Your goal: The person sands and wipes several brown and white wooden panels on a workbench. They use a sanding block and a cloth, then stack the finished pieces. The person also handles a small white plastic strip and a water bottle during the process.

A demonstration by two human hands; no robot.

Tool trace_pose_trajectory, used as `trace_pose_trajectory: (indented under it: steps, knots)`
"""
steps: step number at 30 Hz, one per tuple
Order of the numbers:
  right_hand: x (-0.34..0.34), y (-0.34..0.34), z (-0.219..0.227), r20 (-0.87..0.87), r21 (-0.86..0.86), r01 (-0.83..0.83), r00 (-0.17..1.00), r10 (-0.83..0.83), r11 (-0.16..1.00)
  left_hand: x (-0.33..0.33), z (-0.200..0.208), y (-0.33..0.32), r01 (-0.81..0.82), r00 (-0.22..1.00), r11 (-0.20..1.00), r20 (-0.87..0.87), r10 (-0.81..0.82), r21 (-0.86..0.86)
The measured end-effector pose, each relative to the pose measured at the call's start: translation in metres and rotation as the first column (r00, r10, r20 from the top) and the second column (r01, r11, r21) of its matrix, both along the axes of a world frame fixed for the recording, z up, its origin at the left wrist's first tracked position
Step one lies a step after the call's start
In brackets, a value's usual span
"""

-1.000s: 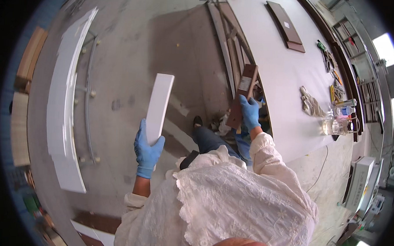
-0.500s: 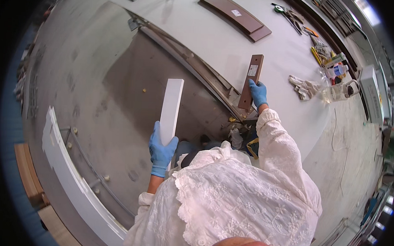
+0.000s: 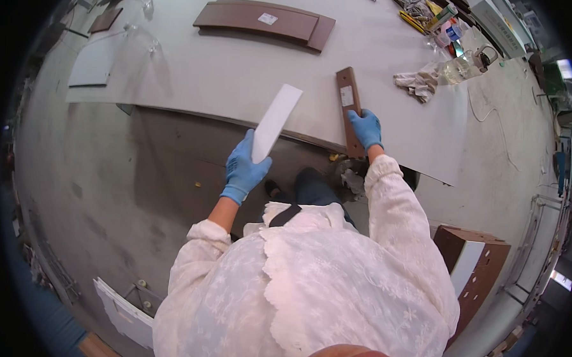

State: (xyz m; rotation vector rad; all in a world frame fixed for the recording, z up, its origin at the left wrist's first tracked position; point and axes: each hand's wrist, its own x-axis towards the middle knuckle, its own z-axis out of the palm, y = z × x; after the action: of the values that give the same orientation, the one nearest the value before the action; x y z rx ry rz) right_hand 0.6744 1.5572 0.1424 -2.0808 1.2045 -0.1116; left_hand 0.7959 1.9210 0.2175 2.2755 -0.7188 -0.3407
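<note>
My left hand (image 3: 245,168), in a blue glove, is closed around the lower end of a narrow white board (image 3: 279,119), tilted with its far end over the table edge. A brown board strip (image 3: 348,95) with small holes and a white label is gripped near its lower half by my right hand (image 3: 367,128), also gloved in blue. The strip's far part reaches over the white tabletop (image 3: 194,79); whether it touches the surface I cannot tell. On the table beyond lie curved brown panels (image 3: 254,19), one overlapping another, with a white label on top.
At the right of the table are a crumpled cloth glove (image 3: 419,83), a clear jug (image 3: 463,66) and scattered tools (image 3: 414,21). A white panel (image 3: 100,59) lies far left. Stacked brown boards (image 3: 480,263) stand right of me; a white panel rack (image 3: 125,312) is behind left.
My body has turned toward the table, so its edge now runs across in front of me. The white board has swung from over the floor to the table edge; both hands keep their hold.
</note>
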Motion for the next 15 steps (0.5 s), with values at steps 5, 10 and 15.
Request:
trace_pose_trajectory:
  steps: [5, 10, 15]
  knots:
    - [-0.013, -0.025, -0.009, 0.221, 0.207, 0.161, 0.953, -0.206, 0.965, 0.056, -0.023, -0.062, 0.129, 0.985, 0.989, 0.104, -0.136, 0.069]
    - [-0.018, -0.064, 0.025, -0.155, 0.102, 0.105, 0.984, -0.088, 0.989, 0.086, -0.044, -0.129, 0.158, 0.971, 0.979, 0.160, -0.178, 0.130]
    - [-0.020, -0.126, 0.065, -0.480, -0.068, -0.027, 0.877, -0.009, 0.997, 0.106, -0.069, -0.158, 0.224, 0.909, 0.956, 0.314, -0.275, 0.190]
